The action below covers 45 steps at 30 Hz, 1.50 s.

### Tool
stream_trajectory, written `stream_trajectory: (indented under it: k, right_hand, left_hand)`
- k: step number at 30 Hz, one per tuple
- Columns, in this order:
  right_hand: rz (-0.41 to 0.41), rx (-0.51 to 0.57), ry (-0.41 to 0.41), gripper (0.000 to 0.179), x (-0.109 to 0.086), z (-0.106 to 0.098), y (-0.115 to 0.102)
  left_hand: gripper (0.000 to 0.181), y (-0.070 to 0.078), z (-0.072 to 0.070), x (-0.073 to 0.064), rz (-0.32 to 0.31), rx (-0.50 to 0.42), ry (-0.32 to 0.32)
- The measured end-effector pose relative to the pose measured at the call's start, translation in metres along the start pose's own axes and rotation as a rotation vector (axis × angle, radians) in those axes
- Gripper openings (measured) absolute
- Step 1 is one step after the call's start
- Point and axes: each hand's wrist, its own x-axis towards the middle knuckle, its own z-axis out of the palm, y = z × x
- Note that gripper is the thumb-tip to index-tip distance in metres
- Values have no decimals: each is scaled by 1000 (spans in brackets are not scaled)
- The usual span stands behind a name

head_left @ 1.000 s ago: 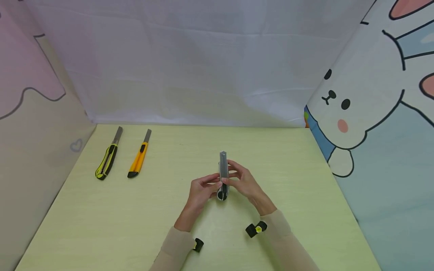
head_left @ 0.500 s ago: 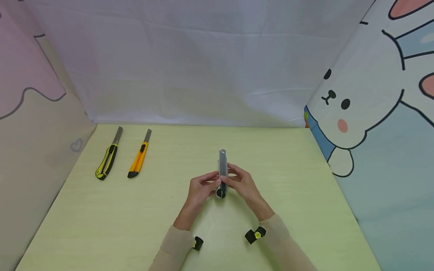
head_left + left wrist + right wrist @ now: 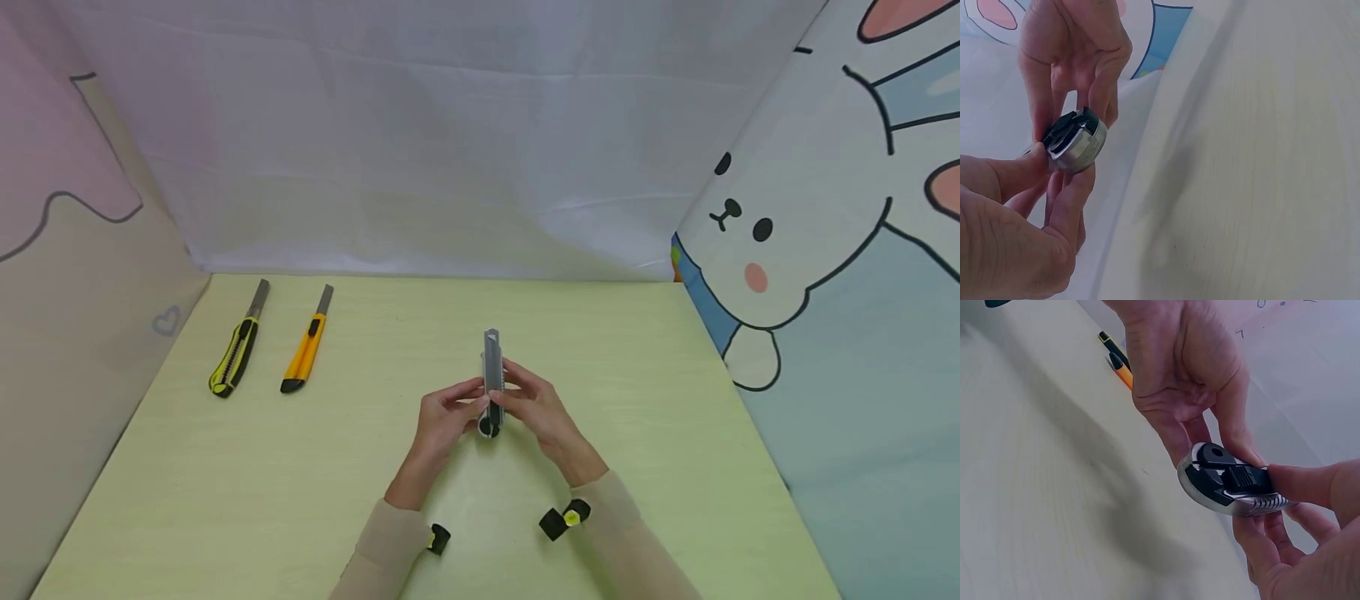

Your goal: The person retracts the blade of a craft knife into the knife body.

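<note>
Both hands hold a silver and black utility knife point(image 3: 491, 375) above the table, its tip pointing away from me. My left hand point(image 3: 444, 421) grips one side between thumb and fingers. From the other side, my right hand point(image 3: 542, 412) pinches it, the thumb lying near the black slider point(image 3: 1244, 479) in the right wrist view. The rounded black and silver butt point(image 3: 1075, 140) faces the left wrist camera. At the table's back left lie two more utility knives, one yellow-green and black point(image 3: 236, 354), one orange and black point(image 3: 304, 350).
The pale yellow table point(image 3: 637, 375) spreads around the hands. A white cloth point(image 3: 435, 167) rises along its back edge. To the right hangs a sheet with a printed rabbit point(image 3: 810, 233). Both sleeves carry small black wrist devices point(image 3: 553, 524).
Both hands have shifted the silver utility knife slightly away from me and to the left, mostly in the first half second. The two other knives lie where they were.
</note>
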Motion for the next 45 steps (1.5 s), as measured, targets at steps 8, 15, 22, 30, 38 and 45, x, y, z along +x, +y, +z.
stream_trajectory:
  k: [8, 15, 22, 30, 38, 45]
  right_hand:
    - [8, 7, -16, 65, 1, 1, 1]
    - [-4, -13, -34, 67, -1, 0, -2]
    - [-10, -23, -51, 68, -1, -1, -1]
    - [-30, -70, -70, 68, -2, -7, -1]
    - [-36, -111, -73, 67, -1, -15, 0]
    - [-65, -110, -47, 62, -2, -22, -1]
  left_hand:
    - [34, -2, -1, 1, -3, -13, 10]
    - [33, 1, -1, 0, 12, 4, 12]
    - [33, 0, -2, -1, 6, 7, 2]
    - [34, 1, 0, 1, -12, 20, -18]
    - [33, 2, 7, 4, -26, 11, -25]
    - [34, 2, 13, 6, -36, -3, -41]
